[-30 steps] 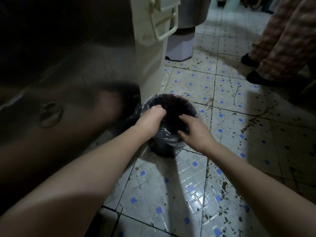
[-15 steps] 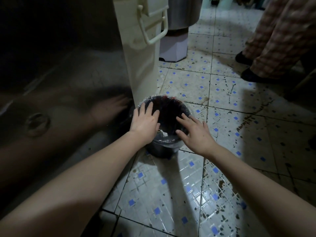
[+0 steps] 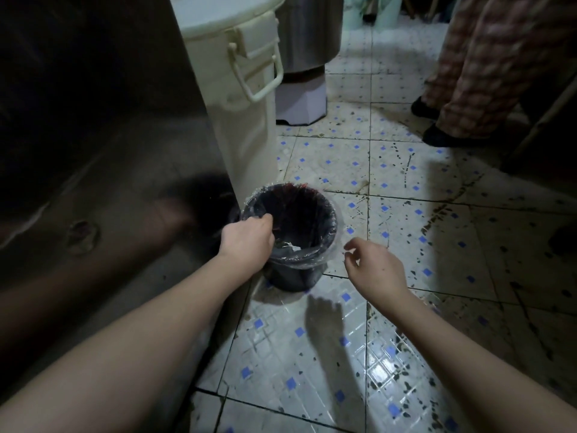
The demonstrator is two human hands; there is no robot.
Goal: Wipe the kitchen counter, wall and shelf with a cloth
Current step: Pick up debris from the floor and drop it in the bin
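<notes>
2 hands at bin [image 3: 290, 278]: L hand [image 3: 246, 242] now grips its rim, was flat; R hand [image 3: 374, 264] pulled off, fingers [image 3: 351, 245] loosely curled, empty.

Left hand [image 3: 246, 242] fingertips hidden inside bin [image 3: 293, 278]

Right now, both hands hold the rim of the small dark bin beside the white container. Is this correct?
Not quite: the head view shows only the left hand gripping the rim of the small dark bin beside the white container; the right hand hovers apart, holding nothing.
</notes>
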